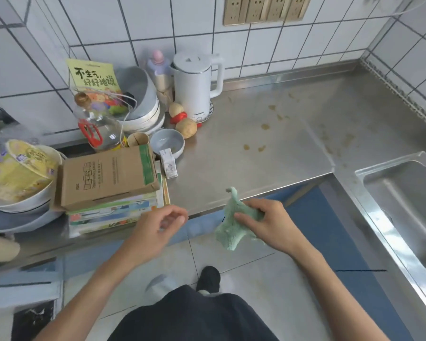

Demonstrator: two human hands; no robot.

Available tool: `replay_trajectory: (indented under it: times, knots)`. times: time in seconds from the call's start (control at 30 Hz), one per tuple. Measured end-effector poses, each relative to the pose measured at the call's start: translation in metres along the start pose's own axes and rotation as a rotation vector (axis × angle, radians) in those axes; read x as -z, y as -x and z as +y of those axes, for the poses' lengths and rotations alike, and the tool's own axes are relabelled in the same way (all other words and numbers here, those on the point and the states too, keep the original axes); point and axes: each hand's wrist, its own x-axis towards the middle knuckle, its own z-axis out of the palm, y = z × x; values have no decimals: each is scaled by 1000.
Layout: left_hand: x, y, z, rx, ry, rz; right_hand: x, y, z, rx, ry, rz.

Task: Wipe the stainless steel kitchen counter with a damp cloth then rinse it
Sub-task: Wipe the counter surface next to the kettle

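Open steel in the middle and right, clutter packed on the left.

I see the counter (268,148) bare from the kettle (194,87) across to the sink (403,193). On the left, the cardboard box (106,175) on books, small bowl (167,143), carton (169,166), potatoes (186,127) and stacked dishes (143,112) block any pass.

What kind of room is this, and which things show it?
Most likely a home kitchen: a stainless steel counter with a sink set into it, a white electric kettle by the tiled wall, and stacked bowls beside it.
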Motion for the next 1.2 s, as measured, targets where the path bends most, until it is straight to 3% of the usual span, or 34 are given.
replay_trajectory:
  times: [0.2, 0.3, 0.43, 0.67, 0.83, 0.97, 1.07, 1.17, 1.2]
  knots:
    - [18, -91, 25, -260, -146, -146, 19, -83, -32, 224, 308, -201]
    - [26, -132, 30, -293, -270, -259, 21, -116, -52, 286, 440, -219]
    - [50, -164, 28, -239, -341, -190, 25, -149, -69, 242, 620, -106]
    - [73, -206, 35, -206, -415, 38, 8, -186, -73, -135, 600, 277]
    - [61, -217, 52, -109, -55, -11, -13, -196, -82, -320, 229, 468]
    - [54, -216, 59, 97, 477, -136, -28, -194, -86, -223, -169, 372]
    - [50, -214, 56, 193, 716, -173, -32, -177, -75, -140, -226, 275]
    - [39, -215, 51, 261, 712, -133, -38, -162, -53, -140, -126, 452]
    - [33, -214, 51, 273, 709, -164, -42, -158, -47, -154, -88, 440]
